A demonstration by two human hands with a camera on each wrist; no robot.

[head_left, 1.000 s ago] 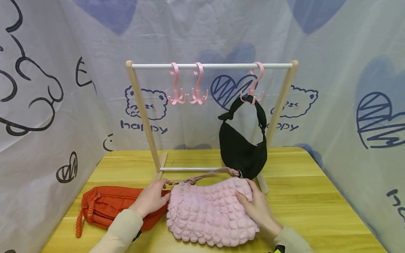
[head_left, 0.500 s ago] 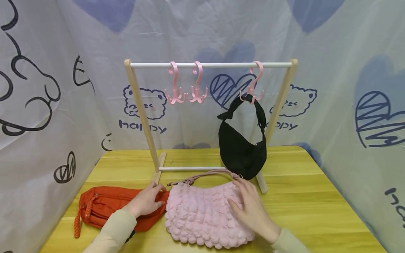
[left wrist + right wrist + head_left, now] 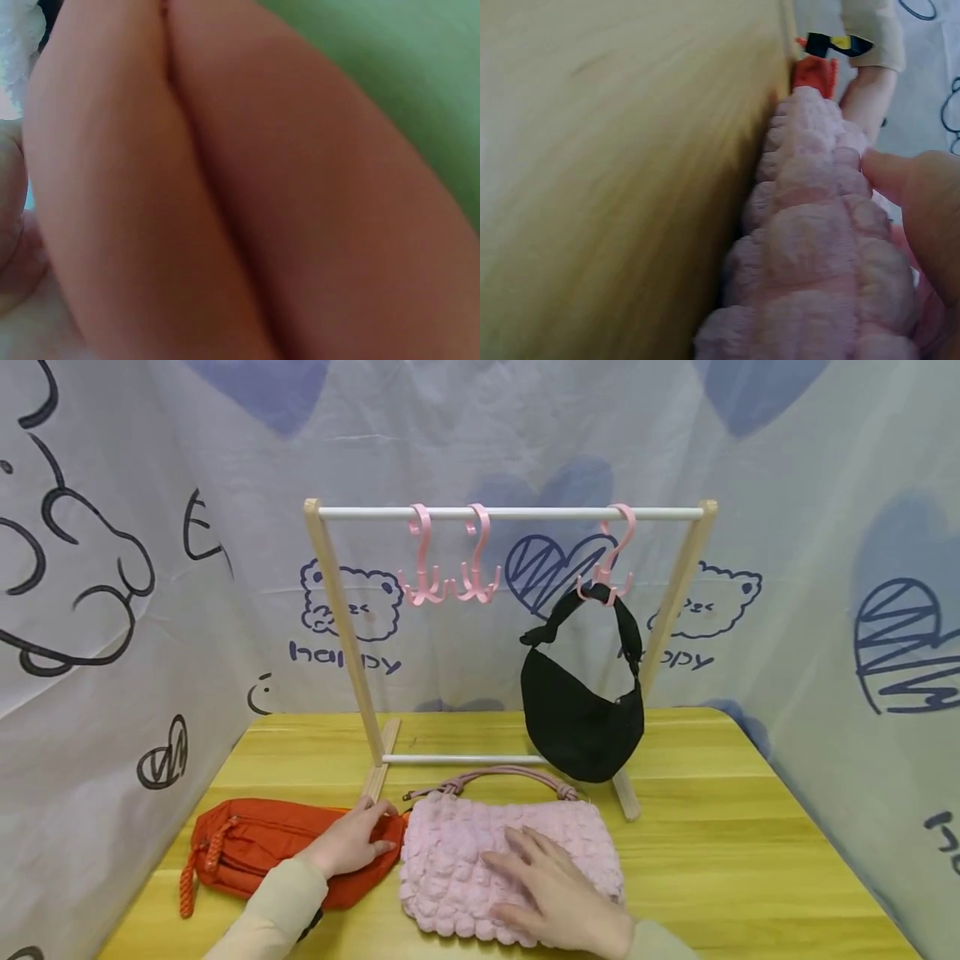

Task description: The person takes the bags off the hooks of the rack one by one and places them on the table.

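A pink bubbly-textured handbag lies flat on the table, its thin knotted strap pointing toward the rack. My right hand rests over its front with fingers spread. From the right wrist view, the thumb meets the bag's puffy surface. To the left is a red waist bag with braided zipper pulls. My left hand lies on its right end, fingers loosely bent, close to the pink bag's left edge. Skin of the hand fills most of the left wrist view.
Behind the bags stands a rack with a white bar and wooden legs. Two pink hooks hang bare at left. A third pink hook carries a black shoulder bag. Printed cloth surrounds the yellow table.
My right hand let go of the pink handbag's right edge and slid left across its front. The handbag's strap now arches upright behind it. My left hand shifted slightly onto the red waist bag.
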